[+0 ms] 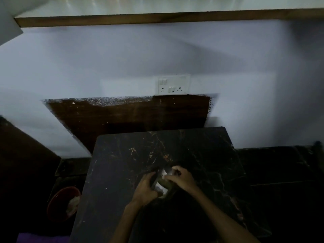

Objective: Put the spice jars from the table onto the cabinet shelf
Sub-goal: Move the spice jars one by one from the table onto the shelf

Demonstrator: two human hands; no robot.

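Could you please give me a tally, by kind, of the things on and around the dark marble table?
Spice jars: 1, held between both hands
Hands: 2, left hand and right hand
Tables: 1
Red buckets: 1, on the floor beside the table
Switch plates: 1
Total: 6

Bench (201,155): dark marbled top, bare across its far half and along both side margins. Both hands meet near the middle, the left hand (146,187) and the right hand (182,178) each with a grip on a spice jar (163,184); these are the only things seen standing on it. Above, a wooden-edged cabinet shelf (157,19) overhangs, with open wall (122,58) between. A switch plate (172,84) sits on the wall. A red bin (64,203) stands low beside the bench's left edge. Dim light; detail is limited.
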